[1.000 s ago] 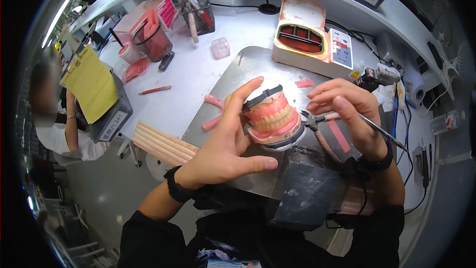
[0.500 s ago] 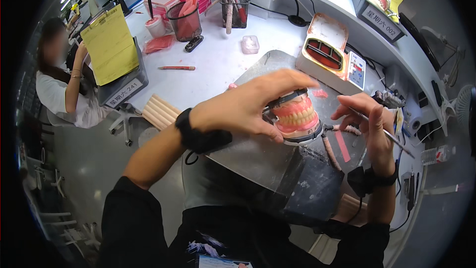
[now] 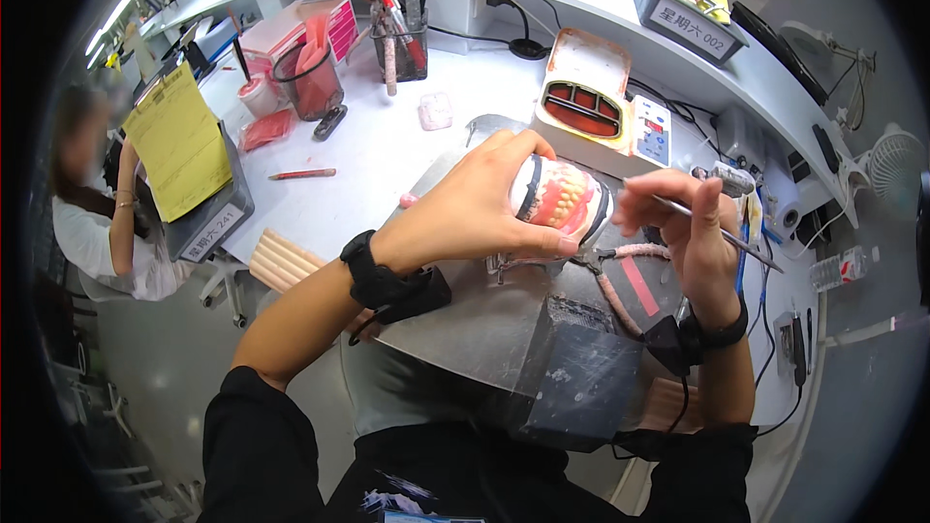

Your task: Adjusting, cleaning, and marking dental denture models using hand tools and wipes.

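Tabletop [image 3: 373,131]: widest white stretch runs b/w the red pencil [image 3: 302,174], nr the left edge, & the left side of the metal plate [image 3: 465,305]. Plate reaches the near edge, w/ a black block [image 3: 581,378] at its near-right corner. Right half is tighter: wax pot [image 3: 586,142] just beyond the plate's far side, pliers [image 3: 617,302] & pink strip [image 3: 639,286] on the plate's right part, water bottle [image 3: 841,269] out nr the right edge.

Dental model [image 3: 565,196] is over the plate's right half, tipped sideways; can't tell if it touches plate. Cream teeth, glossy pink gums, pale base, dark bands at both ends.

L hand [image 3: 470,199] spread round the model, thumb on near side, fingers over far side. R hand [image 3: 693,232] half curled w/ slim metal tool [image 3: 727,232] b/w thumb & fingers, tip pointing toward right edge; fingertips just beside model, contact unclear.
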`<act>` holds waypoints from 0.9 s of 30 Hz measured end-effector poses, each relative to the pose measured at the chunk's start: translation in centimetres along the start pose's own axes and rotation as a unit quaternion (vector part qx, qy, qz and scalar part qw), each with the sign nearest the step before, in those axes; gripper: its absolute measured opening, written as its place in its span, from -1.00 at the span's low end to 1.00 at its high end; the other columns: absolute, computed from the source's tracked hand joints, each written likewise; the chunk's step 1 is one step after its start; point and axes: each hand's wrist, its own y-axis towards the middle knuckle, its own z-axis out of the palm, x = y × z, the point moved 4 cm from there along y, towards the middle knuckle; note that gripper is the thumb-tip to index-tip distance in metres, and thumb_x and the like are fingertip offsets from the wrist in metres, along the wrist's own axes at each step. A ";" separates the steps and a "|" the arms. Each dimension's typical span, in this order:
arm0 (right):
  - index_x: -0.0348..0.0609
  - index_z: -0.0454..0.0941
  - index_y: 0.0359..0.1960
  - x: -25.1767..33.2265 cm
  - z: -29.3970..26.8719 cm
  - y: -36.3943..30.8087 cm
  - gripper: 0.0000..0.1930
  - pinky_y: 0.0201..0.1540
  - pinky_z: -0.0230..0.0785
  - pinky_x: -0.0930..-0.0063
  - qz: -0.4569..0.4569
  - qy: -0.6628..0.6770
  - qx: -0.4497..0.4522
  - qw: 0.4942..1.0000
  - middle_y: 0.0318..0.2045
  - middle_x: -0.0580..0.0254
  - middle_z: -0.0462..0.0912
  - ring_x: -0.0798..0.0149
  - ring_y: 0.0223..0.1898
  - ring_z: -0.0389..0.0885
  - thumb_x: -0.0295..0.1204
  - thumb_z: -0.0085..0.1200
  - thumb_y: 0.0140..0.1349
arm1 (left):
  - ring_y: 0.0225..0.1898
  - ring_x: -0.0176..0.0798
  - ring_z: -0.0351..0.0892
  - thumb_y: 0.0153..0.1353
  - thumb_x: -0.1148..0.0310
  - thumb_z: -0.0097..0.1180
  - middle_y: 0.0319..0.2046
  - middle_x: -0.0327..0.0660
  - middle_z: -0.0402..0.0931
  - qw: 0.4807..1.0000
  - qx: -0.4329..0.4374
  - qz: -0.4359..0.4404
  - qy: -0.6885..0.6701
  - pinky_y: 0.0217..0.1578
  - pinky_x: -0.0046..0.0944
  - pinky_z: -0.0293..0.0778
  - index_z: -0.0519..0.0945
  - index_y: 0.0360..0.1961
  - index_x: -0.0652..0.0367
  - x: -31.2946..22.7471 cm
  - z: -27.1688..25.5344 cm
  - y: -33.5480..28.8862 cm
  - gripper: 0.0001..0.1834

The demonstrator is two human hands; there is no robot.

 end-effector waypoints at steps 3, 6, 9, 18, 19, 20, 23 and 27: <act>-0.51 0.54 0.02 -0.8 -0.7 0.2 -0.32 -0.06 0.59 0.36 0.008 0.088 0.044 0.995 -0.18 -0.05 0.67 0.22 -0.15 0.70 0.00 -0.41 0.58 | 0.04 -0.15 0.50 -0.21 0.00 0.62 -0.07 -0.06 0.52 0.996 0.037 -0.024 -0.071 0.09 -0.21 0.39 0.50 0.04 0.20 0.3 0.1 0.6 -0.16; -0.49 0.50 0.09 -1.3 -0.6 0.2 -0.52 0.08 0.52 0.35 0.031 0.113 0.052 0.992 -0.11 -0.05 0.65 0.22 -0.05 0.67 -0.23 -0.30 0.60 | 0.05 -0.25 0.51 -0.20 0.05 0.62 -0.04 -0.12 0.53 0.987 0.055 -0.048 -0.145 0.11 -0.26 0.39 0.50 0.06 0.19 1.3 0.7 1.0 -0.18; -0.49 0.49 0.12 -1.0 -0.4 0.6 -0.56 0.09 0.51 0.33 0.034 0.145 0.038 0.988 -0.05 -0.05 0.62 0.22 0.00 0.65 -0.29 -0.28 0.58 | 0.04 -0.31 0.52 -0.16 0.10 0.60 -0.04 -0.16 0.53 0.982 0.054 -0.046 -0.178 0.10 -0.28 0.40 0.50 0.07 0.19 1.5 0.8 1.3 -0.22; -0.40 0.46 0.24 -0.6 1.1 0.9 -0.42 0.11 0.37 0.33 0.047 0.145 -0.021 0.988 0.09 -0.06 0.50 0.19 0.10 0.51 -0.13 -0.35 0.53 | 0.02 -0.32 0.52 -0.04 0.20 0.52 -0.06 -0.16 0.56 0.970 0.064 -0.032 -0.231 0.10 -0.30 0.38 0.49 0.06 0.19 1.9 0.9 1.4 -0.33; -0.40 0.46 0.24 -0.7 0.8 1.0 -0.42 0.11 0.37 0.33 0.048 0.145 -0.022 0.988 0.09 -0.06 0.50 0.19 0.10 0.51 -0.13 -0.35 0.53 | 0.02 -0.32 0.51 -0.07 0.19 0.55 -0.06 -0.16 0.56 0.972 0.055 -0.036 -0.227 0.11 -0.30 0.38 0.49 0.06 0.19 1.9 0.7 1.3 -0.31; -0.38 0.51 0.19 -0.3 0.3 1.0 -0.39 0.05 0.36 0.36 -0.004 0.028 0.003 1.000 0.04 -0.04 0.52 0.21 0.03 0.52 -0.07 -0.37 0.54 | 0.02 -0.31 0.51 -0.11 0.19 0.58 -0.06 -0.16 0.56 0.973 0.047 -0.041 -0.222 0.11 -0.29 0.37 0.49 0.05 0.19 2.1 0.6 1.2 -0.28; -0.33 0.64 -0.04 0.7 0.2 0.8 -0.35 -0.13 0.33 0.44 -0.034 -0.080 0.026 0.996 -0.22 0.06 0.58 0.27 -0.20 0.53 0.02 -0.39 0.55 | 0.01 -0.37 0.52 -0.17 0.24 0.64 -0.03 -0.23 0.54 0.970 0.049 -0.046 -0.235 0.08 -0.32 0.42 0.47 0.09 0.17 2.2 0.9 1.0 -0.20; -0.31 0.65 -0.30 1.3 0.8 1.7 -0.54 -0.26 0.33 0.47 -0.073 -0.171 0.018 0.982 -0.39 0.15 0.57 0.32 -0.37 0.51 -0.19 -0.19 0.55 | -0.02 -0.39 0.53 -0.20 0.28 0.66 -0.05 -0.25 0.55 0.974 0.034 -0.048 -0.219 0.06 -0.32 0.45 0.44 0.12 0.17 1.9 1.2 0.9 -0.16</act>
